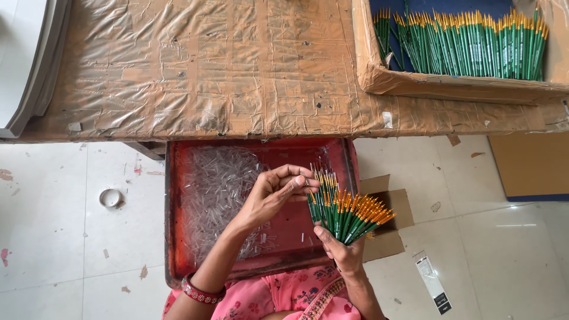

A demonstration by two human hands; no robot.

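— At the left of the frame, what's on the floor?

— Just a small ring of tape (110, 197) on the pale tiles. Right of it, at lower centre, sits the red tray (261, 268), with a heap of clear plastic tubes (214, 188) piled in its left half.

— And the hands?

— Over the tray. The left hand (275, 192) is curled, fingertips pinched narrow at the tips of the brushes. Whether a tube is between them I can't tell; it's too small. The right hand (342, 249) is wrapped round a fanned bundle of green brushes (344, 210), orange tips pointing up and right.

— Looks risky?

— I'd say so. The fan is loose, so a slack grip could let the brushes slide out onto the tray or the floor. Pinching bristles could also bend them.

— Further right?

— An open little carton (388, 237) behind the bundle, and at upper right a cardboard box (415, 83) on the plastic-covered table (195, 71), full of the same brushes (474, 44).
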